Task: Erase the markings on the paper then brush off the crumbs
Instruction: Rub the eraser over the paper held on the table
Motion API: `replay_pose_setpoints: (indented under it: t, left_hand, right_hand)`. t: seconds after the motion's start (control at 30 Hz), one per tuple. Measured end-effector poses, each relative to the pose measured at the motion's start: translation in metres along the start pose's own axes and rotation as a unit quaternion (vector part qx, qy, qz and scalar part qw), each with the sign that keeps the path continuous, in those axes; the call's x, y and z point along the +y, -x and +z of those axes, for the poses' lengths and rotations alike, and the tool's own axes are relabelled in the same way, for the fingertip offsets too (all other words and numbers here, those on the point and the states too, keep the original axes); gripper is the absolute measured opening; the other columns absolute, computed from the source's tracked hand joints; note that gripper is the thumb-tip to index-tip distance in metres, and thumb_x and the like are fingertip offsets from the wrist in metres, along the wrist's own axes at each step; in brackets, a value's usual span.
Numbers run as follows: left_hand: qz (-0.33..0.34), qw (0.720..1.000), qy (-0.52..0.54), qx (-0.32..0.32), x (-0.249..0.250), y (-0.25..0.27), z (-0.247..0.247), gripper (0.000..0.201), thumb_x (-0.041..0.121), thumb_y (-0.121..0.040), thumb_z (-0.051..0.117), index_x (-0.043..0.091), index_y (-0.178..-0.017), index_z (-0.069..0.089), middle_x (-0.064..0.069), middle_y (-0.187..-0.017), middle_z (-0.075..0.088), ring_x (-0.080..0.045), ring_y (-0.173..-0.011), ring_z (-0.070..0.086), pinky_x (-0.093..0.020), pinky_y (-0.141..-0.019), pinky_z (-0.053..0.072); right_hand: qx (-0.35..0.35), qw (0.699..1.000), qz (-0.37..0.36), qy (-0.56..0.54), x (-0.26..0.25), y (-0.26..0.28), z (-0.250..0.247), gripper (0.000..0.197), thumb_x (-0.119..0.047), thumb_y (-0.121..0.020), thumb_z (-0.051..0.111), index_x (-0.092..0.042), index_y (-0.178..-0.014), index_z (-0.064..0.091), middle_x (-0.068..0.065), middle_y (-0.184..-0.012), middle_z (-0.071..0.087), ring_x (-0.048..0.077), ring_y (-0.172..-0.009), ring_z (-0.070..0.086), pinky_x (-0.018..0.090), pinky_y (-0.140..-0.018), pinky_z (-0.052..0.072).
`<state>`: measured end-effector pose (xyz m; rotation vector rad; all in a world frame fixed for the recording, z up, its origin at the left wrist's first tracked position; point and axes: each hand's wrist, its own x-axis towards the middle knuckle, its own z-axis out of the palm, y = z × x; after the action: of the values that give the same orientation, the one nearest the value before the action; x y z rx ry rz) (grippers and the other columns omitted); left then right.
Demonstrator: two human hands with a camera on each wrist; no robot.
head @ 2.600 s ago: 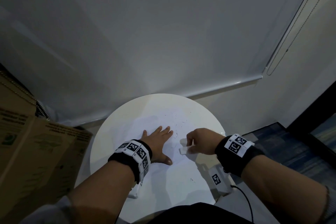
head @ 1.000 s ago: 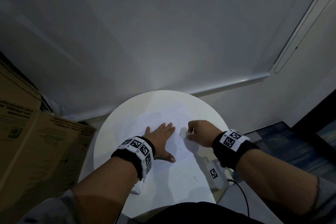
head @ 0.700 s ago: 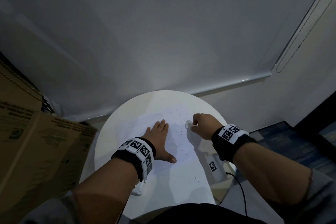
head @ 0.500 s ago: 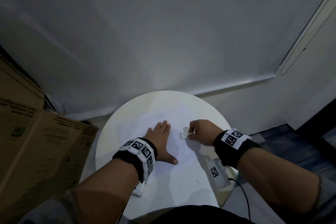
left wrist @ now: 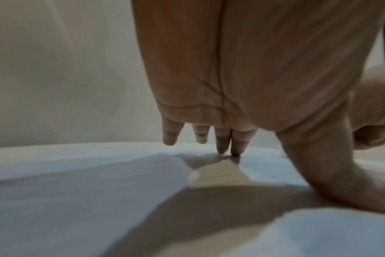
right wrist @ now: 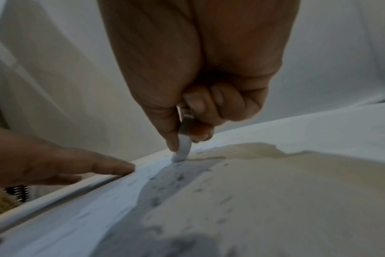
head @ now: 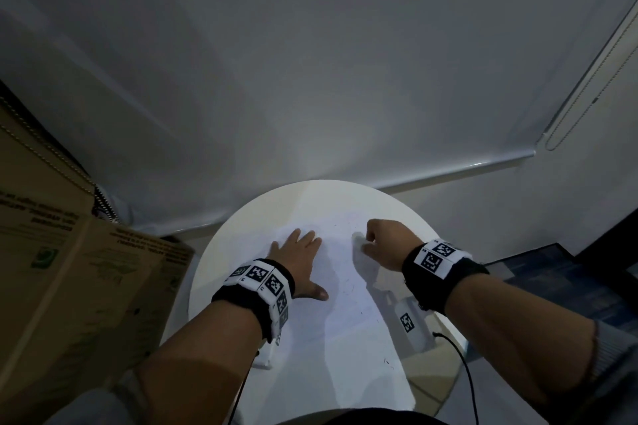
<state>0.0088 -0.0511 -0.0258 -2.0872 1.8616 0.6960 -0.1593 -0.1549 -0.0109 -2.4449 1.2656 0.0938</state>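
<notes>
My right hand (right wrist: pixel 193 97) pinches the eraser (right wrist: pixel 182 147); I rub short strokes while my flat left hand (head: pixel 298 260) presses the paper (head: pixel 345 304)

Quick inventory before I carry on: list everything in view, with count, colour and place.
Sheet of white paper: one, white, flat on the table under both hands.
Small white block eraser: one, white, tip on the paper near its far edge.
Dark eraser crumbs: many, dark grey, strewn over the paper near the eraser.
Round white table: one, white, centre of the head view.
Brown cardboard box: at least one, brown, left of the table.
Grey roller blind: one, grey, behind the table.
Left hand: one, fingers straight, pressing the paper flat.
Right hand: one, pinching the eraser.
</notes>
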Motion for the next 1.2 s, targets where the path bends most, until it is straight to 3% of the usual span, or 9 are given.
replay_pose_setpoints:
  t: [0.1, 0.23, 0.4, 0.5, 0.57, 0.73, 0.87, 1.07, 1.2]
  left_hand:
    - [-0.011, 1.0, 0.012, -0.013, -0.003, -0.001, 0.002, 0.11, 0.058, -0.084, 0.065, 0.017, -0.155, -0.008, 0.003, -0.163, -0.015, -0.021, -0.15, -0.009, -0.054, -0.12, 0.008]
    - [-0.01, 1.0, 0.015, -0.015, -0.003, -0.001, 0.001, 0.111, 0.059, -0.083, 0.066, 0.018, -0.155, -0.008, 0.005, -0.163, -0.015, -0.02, -0.15, -0.009, -0.056, -0.119, 0.009]
    - [-0.008, 1.0, 0.013, -0.013, -0.004, -0.002, 0.002, 0.111, 0.059, -0.083, 0.065, 0.017, -0.155, -0.007, 0.004, -0.163, -0.014, -0.02, -0.15, -0.009, -0.056, -0.119, 0.01]
    - [-0.008, 1.0, 0.015, -0.01, -0.004, -0.003, 0.002, 0.111, 0.059, -0.082, 0.066, 0.018, -0.156, -0.006, 0.005, -0.163, -0.013, -0.02, -0.15, -0.008, -0.056, -0.119, 0.01]
    - [-0.007, 1.0, 0.017, -0.011, -0.004, -0.003, 0.002, 0.111, 0.059, -0.082, 0.067, 0.019, -0.156, -0.006, 0.005, -0.163, -0.013, -0.02, -0.15, -0.008, -0.057, -0.119, 0.01]
    - [-0.007, 1.0, 0.014, -0.009, -0.004, -0.004, 0.002, 0.111, 0.059, -0.082, 0.067, 0.019, -0.156, -0.005, 0.004, -0.163, -0.013, -0.021, -0.15, -0.008, -0.057, -0.118, 0.01]
    - [-0.009, 1.0, 0.016, -0.012, -0.004, -0.004, 0.003, 0.112, 0.059, -0.082, 0.067, 0.019, -0.156, -0.007, 0.004, -0.163, -0.014, -0.021, -0.15, -0.008, -0.057, -0.118, 0.01]
    - [-0.012, 1.0, 0.007, -0.011, -0.004, -0.004, 0.002, 0.111, 0.06, -0.082, 0.066, 0.019, -0.156, -0.006, 0.004, -0.163, -0.013, -0.021, -0.15, -0.007, -0.057, -0.118, 0.011]
    - [-0.012, 1.0, 0.011, -0.015, -0.004, -0.004, 0.001, 0.112, 0.059, -0.082, 0.066, 0.019, -0.156, -0.007, 0.004, -0.163, -0.014, -0.021, -0.15, -0.008, -0.057, -0.119, 0.01]
  right_hand:
    - [-0.057, 0.997, -0.045, 0.001, -0.011, 0.003, 0.007, 0.021, -0.027, -0.089, 0.058, -0.011, -0.102, 0.06, 0.005, -0.094, 0.059, 0.019, -0.087, 0.051, 0.025, -0.07, 0.033]
    - [0.004, 1.0, 0.01, -0.005, -0.004, -0.013, -0.001, 0.019, -0.024, -0.09, 0.056, -0.008, -0.101, 0.059, 0.011, -0.105, 0.063, 0.027, -0.099, 0.056, 0.026, -0.071, 0.034]
    - [-0.076, 0.996, -0.024, -0.041, -0.009, -0.009, 0.003, 0.011, -0.027, -0.087, 0.062, -0.019, -0.084, 0.056, -0.002, -0.075, 0.057, 0.019, -0.079, 0.056, 0.026, -0.065, 0.038]
    - [-0.035, 0.999, 0.001, -0.017, -0.009, -0.018, -0.001, 0.018, -0.026, -0.088, 0.06, -0.012, -0.099, 0.062, 0.006, -0.093, 0.063, 0.024, -0.091, 0.057, 0.025, -0.071, 0.037]
    - [0.01, 1.0, 0.017, -0.003, -0.007, -0.022, -0.003, 0.019, -0.023, -0.089, 0.056, -0.008, -0.1, 0.06, 0.011, -0.103, 0.064, 0.027, -0.098, 0.057, 0.027, -0.072, 0.036]
    - [-0.075, 0.996, -0.023, -0.047, -0.017, -0.015, 0.004, 0.014, -0.027, -0.087, 0.064, -0.015, -0.092, 0.06, -0.001, -0.077, 0.059, 0.014, -0.069, 0.054, 0.024, -0.061, 0.038]
    - [0.012, 1.0, 0.01, -0.007, -0.015, -0.025, 0.0, 0.018, -0.023, -0.089, 0.057, -0.009, -0.099, 0.06, 0.009, -0.101, 0.064, 0.025, -0.095, 0.057, 0.025, -0.07, 0.034]
    - [-0.048, 0.998, -0.045, -0.014, -0.024, -0.017, 0.008, 0.018, -0.027, -0.088, 0.062, -0.011, -0.097, 0.061, 0.008, -0.104, 0.063, 0.021, -0.092, 0.055, 0.024, -0.071, 0.035]
    - [0.022, 1.0, 0.011, -0.012, -0.018, -0.026, 0.0, 0.015, -0.024, -0.091, 0.052, -0.01, -0.093, 0.056, 0.011, -0.098, 0.063, 0.026, -0.092, 0.056, 0.026, -0.07, 0.033]
